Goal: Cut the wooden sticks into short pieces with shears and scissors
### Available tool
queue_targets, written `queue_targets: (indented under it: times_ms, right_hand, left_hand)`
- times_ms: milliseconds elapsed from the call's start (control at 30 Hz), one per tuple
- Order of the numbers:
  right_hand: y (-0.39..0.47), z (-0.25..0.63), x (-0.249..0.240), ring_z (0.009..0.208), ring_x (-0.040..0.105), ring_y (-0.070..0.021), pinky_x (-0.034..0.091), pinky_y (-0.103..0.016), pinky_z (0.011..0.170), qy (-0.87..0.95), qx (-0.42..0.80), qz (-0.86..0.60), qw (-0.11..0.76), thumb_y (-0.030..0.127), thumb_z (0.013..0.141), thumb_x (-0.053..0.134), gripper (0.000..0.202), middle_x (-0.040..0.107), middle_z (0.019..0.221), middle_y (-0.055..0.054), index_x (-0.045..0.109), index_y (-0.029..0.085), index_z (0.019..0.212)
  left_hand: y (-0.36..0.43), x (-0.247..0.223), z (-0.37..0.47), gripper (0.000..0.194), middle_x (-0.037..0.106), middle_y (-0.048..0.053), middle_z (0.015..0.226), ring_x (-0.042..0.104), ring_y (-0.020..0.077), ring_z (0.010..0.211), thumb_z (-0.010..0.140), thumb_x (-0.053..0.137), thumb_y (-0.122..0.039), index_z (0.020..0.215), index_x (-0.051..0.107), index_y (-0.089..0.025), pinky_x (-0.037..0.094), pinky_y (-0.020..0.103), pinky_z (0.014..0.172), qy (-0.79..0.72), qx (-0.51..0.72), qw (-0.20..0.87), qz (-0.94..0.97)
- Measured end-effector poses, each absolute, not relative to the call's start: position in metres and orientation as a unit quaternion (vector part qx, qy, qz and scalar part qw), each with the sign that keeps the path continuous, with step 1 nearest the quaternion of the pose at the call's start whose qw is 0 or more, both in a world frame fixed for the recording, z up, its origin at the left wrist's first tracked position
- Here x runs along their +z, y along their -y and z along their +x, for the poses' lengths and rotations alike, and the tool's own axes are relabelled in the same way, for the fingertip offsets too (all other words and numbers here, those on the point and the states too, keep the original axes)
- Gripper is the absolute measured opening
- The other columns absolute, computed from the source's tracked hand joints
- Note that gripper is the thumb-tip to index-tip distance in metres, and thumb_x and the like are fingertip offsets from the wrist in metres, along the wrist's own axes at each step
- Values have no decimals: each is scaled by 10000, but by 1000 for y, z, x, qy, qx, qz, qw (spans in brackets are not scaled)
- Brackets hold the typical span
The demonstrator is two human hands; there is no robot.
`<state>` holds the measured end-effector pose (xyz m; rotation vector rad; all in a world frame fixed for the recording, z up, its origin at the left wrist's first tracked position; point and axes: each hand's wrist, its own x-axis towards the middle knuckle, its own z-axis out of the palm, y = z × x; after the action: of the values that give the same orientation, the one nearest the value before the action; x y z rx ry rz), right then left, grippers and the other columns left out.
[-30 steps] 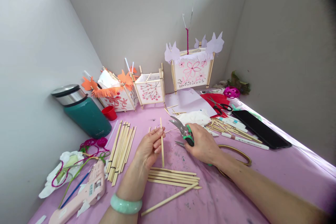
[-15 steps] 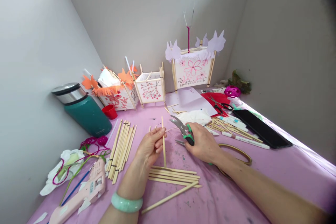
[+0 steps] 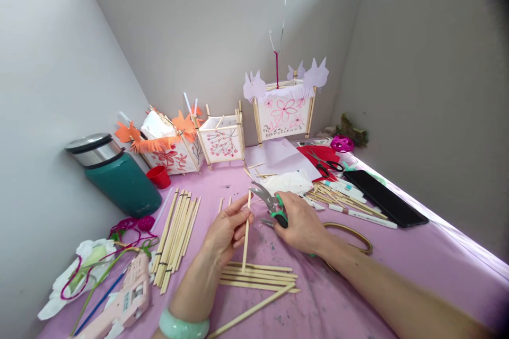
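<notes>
The wooden stick (image 3: pixel 245 246) between our hands seems to be in one piece; it is thin, pale, straight and almost upright. We pinch it in our left hand (image 3: pixel 229 224), and our right hand (image 3: pixel 300 223) grips the pruning shears (image 3: pixel 273 205) near its upper end; whether they touch, we cannot tell. Below lie loose sticks (image 3: pixel 270 274) without bands; farther left, other sticks (image 3: pixel 175 238) already carry dark bands.

Bare lilac tablecloth (image 3: pixel 413 270) gave passage to the right of the gold-coloured loop handle (image 3: pixel 370 247), this side of the flat black phone (image 3: pixel 385 198); another opening ran between the right forearm (image 3: pixel 350 262) and the loose pale wooden sticks (image 3: pixel 258 279); leftward, the row of black-banded pale wooden sticks (image 3: pixel 177 238) and pale-pink plastic glue gun (image 3: pixel 129 299) barred a low path; farther back, three white-panelled, stick-framed lanterns (image 3: pixel 223 143) blocked the rear.
</notes>
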<state>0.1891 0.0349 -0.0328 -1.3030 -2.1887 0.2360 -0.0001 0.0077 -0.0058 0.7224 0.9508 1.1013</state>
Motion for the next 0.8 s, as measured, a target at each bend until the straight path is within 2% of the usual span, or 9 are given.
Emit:
queue_targets:
  times_ms: [167,500,800]
  right_hand:
    - [-31,188,-31,918,511,-233,382,-331,804,825,87,-483,282,231,716,581,280,576,977,-74,500,202,983]
    - [-29,188,-30,919,512,-229,386,-337,815,828,95,-478,277,237,721,580,265,576,973,-69,493,210,969]
    - [-29,186,-28,894,529,-223,395,-318,786,824,116,-486,268,228,715,580,217,582,945,-69,482,213,908]
  left_hand:
    - [-9,-9,0,574,563,-33,616,234,4,313,758,678,-203,1308,522,-150,159,140,290,-427,481,689,334]
    - [-6,-10,2,598,571,-27,612,244,12,318,780,647,-184,1348,466,-131,163,132,289,-456,477,675,330]
    - [-7,-10,3,576,540,-39,611,214,3,327,757,671,-204,1311,522,-151,143,131,299,-457,485,666,335]
